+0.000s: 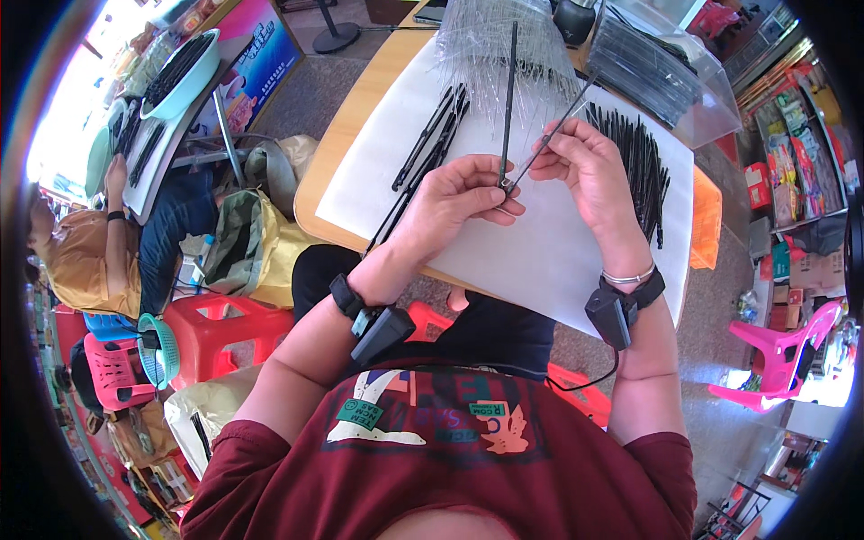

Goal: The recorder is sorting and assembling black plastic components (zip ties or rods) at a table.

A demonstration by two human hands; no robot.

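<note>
Over the white-covered table [504, 261] my left hand [454, 198] pinches the lower end of a slim black rod [511, 99], which points away from me. A thinner dark rod [567, 112] slants up to the right from the same spot, its length running through the fingertips of my right hand [585, 166]. The two rods meet in a narrow V at my left thumb, where a small shiny piece shows; whether they are joined I cannot tell. A few similar black rods [436, 139] lie left of my left hand. Right of my right hand is a dense row of black rods [634, 166].
A heap of thin, clear-looking strands [504, 54] covers the table's far side. Beside it sits a transparent box [648, 76] of thin rods. An orange crate [706, 220] adjoins the right edge. At left, another person [99, 252] sits near a basin of black rods [184, 72].
</note>
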